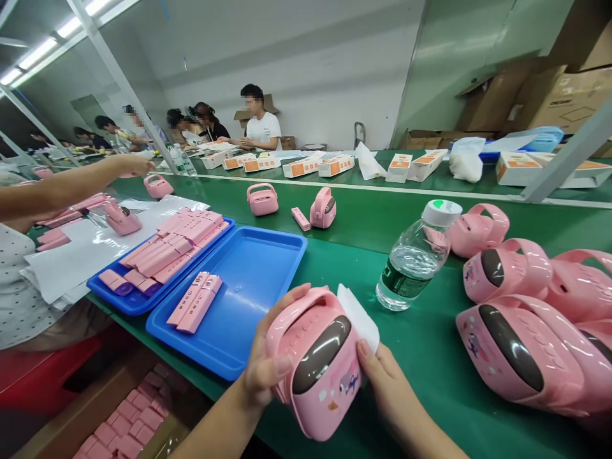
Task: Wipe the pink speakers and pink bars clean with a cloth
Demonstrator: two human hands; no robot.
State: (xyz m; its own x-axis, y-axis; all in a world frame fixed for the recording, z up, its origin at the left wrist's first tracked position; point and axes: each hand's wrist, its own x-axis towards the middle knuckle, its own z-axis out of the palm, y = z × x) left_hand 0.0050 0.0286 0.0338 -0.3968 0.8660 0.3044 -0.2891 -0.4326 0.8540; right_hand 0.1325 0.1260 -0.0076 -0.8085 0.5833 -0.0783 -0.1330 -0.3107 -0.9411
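Pink plastic unit in a two-hand hold: handling hazards at the bench

Head view. Both of the person's hands work low in the frame, over the near edge of the green bench (425, 357). The left hand (268, 360) is clenched around the side and carry handle of a pink plastic handled unit (325, 398). The right hand (382, 376) grasps the opposite flank, with a white wiping sheet (359, 315) against the casing; how firmly the sheet is pinched cannot be told. The unit is held tilted in the air, its glossy dark oval panel (318, 354) facing up.

Hazards, judged from this layout:

1. Drop. The smooth casing could slip from either hand, sending the unit onto the bench edge or into the carton of pink bars (124, 414) below.
2. Scratching. Grit on the sheet could mark the dark panel.
3. Tray upset. A swung elbow could catch the blue tray (229, 299) just left of the unit, displacing its two pink bars (194, 303).
4. Bottle tip. The upright water bottle (414, 258) stands near the piled pink units (521, 319); a careless reach could topple it against them.
5. Pile slide. These units lean on one another, so pulling one out carelessly could shift the rest.
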